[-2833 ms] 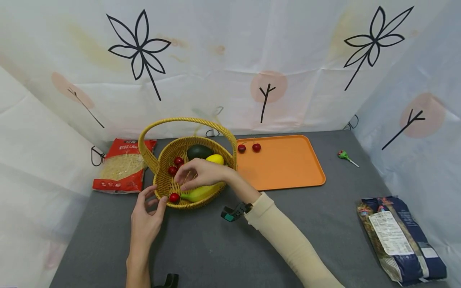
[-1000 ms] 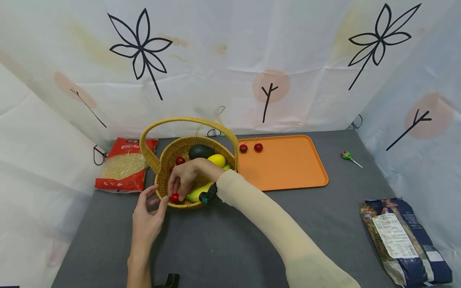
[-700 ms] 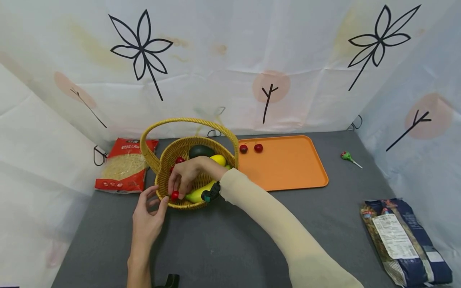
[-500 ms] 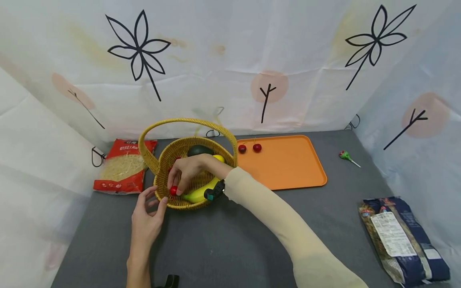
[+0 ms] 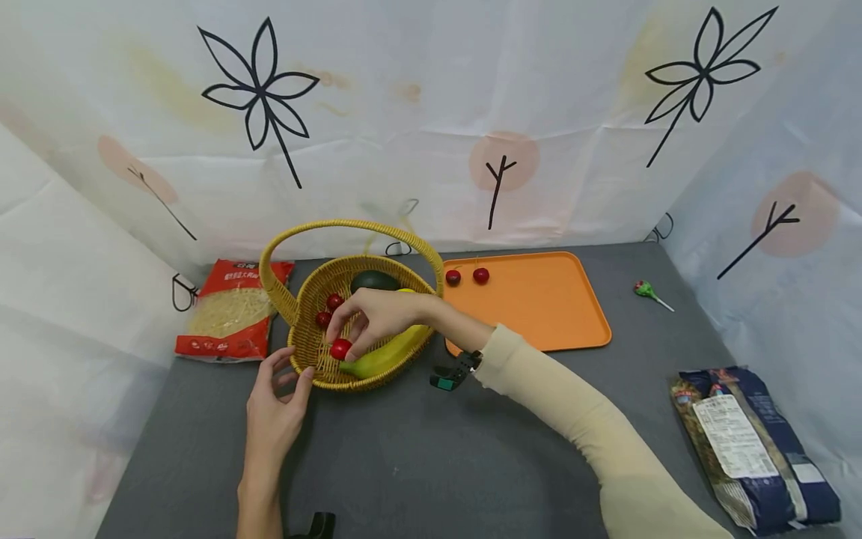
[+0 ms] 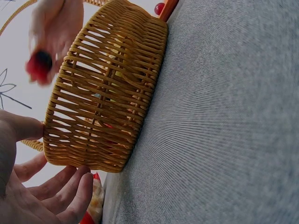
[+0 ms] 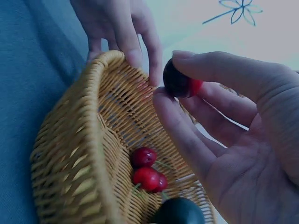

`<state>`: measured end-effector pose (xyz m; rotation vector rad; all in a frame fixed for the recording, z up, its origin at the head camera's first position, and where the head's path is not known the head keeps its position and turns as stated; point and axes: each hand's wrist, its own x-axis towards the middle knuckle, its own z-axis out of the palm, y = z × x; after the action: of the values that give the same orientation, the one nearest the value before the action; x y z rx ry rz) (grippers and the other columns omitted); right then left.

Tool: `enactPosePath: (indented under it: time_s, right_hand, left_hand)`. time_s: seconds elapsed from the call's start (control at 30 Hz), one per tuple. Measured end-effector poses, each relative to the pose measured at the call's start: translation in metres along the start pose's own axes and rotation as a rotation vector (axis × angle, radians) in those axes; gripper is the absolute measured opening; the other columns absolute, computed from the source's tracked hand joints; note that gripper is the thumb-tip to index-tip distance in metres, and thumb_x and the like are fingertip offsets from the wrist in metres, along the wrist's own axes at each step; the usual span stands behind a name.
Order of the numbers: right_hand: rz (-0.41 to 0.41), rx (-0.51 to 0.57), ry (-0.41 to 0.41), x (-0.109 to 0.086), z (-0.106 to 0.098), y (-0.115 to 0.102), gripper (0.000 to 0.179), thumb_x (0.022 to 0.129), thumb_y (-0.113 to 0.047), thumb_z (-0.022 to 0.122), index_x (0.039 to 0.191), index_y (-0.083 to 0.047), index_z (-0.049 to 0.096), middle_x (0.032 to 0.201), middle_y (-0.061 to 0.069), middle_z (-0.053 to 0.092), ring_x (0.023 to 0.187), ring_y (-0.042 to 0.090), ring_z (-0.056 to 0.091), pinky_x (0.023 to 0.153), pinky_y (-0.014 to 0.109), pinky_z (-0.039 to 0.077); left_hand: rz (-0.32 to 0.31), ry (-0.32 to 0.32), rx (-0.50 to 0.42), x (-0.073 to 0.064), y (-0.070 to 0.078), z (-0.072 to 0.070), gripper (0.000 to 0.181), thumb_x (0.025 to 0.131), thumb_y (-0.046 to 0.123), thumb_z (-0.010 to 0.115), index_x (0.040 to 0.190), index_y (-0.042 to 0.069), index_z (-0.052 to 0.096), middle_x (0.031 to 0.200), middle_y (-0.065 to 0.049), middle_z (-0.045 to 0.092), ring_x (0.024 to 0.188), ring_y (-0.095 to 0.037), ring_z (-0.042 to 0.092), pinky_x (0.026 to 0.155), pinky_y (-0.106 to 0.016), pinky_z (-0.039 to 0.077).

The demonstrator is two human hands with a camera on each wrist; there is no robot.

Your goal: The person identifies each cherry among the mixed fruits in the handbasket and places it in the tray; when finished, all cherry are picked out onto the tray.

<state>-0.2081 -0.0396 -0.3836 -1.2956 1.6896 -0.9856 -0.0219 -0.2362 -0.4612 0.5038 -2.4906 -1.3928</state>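
A yellow wicker basket (image 5: pixel 292 346) with an arched handle stands on the grey cloth. My left hand (image 5: pixel 269 415) holds its near left side, thumb at the rim in the left wrist view and fingers against the outer wall. Over the basket, my right hand (image 5: pixel 387 311) pinches a red cherry (image 5: pixel 340 349) between thumb and fingertips; one side of the cherry looks almost black in the right wrist view. Inside the basket lie several cherries (image 7: pixel 145 179), a dark green avocado (image 5: pixel 373 280) and a banana (image 5: pixel 380 362). Another yellow fruit is mostly hidden behind the right hand.
Right of the basket, an orange tray (image 5: pixel 539 314) bears two cherries (image 5: pixel 481 275) near its far left corner. A red food packet (image 5: pixel 229 311) lies to the left. Farther right are a lollipop (image 5: pixel 649 293) and a navy packet (image 5: pixel 747 449).
The right hand went down to the cherry at the basket's near left, took hold of it, then rose and moved right with it. The left hand stayed at the basket.
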Motion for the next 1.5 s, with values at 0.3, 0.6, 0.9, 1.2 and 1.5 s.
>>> enactPosePath:
  time_s: [0.3,0.6,0.9,1.2,1.5]
  right_hand:
    - [-0.095,0.049,0.013,-0.075,-0.001,-0.010,0.030,0.095,-0.006,0.083,0.122,-0.002,0.071,0.117,0.014,0.071,0.095,0.021,0.076,0.092,0.039,0.065]
    - [-0.092,0.034,0.092,-0.161,-0.026,0.009,0.031,0.094,-0.003,0.082,0.124,-0.001,0.072,0.118,0.017,0.071,0.086,0.018,0.068,0.084,0.032,0.065]
    - [0.195,0.007,0.570,-0.224,-0.049,0.055,0.033,0.095,-0.005,0.083,0.125,0.001,0.072,0.123,0.023,0.071,0.098,0.027,0.076,0.087,0.028,0.064]
    - [0.438,-0.273,0.880,-0.219,-0.059,0.126,0.039,0.100,-0.018,0.080,0.135,-0.001,0.071,0.136,0.025,0.071,0.118,0.046,0.074,0.097,0.052,0.063]
    - [0.486,-0.318,0.884,-0.210,-0.062,0.155,0.039,0.102,-0.021,0.078,0.135,-0.002,0.072,0.129,0.022,0.075,0.114,0.039,0.068,0.102,0.052,0.054]
  left_hand:
    - [-0.002,-0.001,-0.010,0.000,0.000,-0.001,0.054,0.106,0.027,0.071,0.154,0.012,0.052,0.156,-0.020,0.058,0.126,-0.036,0.068,0.077,0.002,0.044]
    - [-0.002,-0.002,0.015,0.000,-0.001,0.000,0.053,0.106,0.025,0.072,0.154,0.013,0.053,0.156,-0.017,0.060,0.114,-0.007,0.065,0.078,0.001,0.046]
    - [0.003,-0.004,0.001,-0.001,-0.001,0.000,0.053,0.106,0.024,0.071,0.154,0.012,0.052,0.156,-0.019,0.059,0.124,-0.032,0.069,0.078,0.001,0.045]
    - [0.004,0.001,0.001,0.000,-0.001,-0.002,0.053,0.107,0.025,0.071,0.154,0.012,0.052,0.156,-0.019,0.059,0.124,-0.029,0.067,0.077,0.002,0.045]
    - [0.005,0.001,0.000,-0.001,-0.002,-0.001,0.053,0.106,0.024,0.071,0.154,0.011,0.052,0.156,-0.019,0.059,0.123,-0.031,0.068,0.078,0.001,0.045]
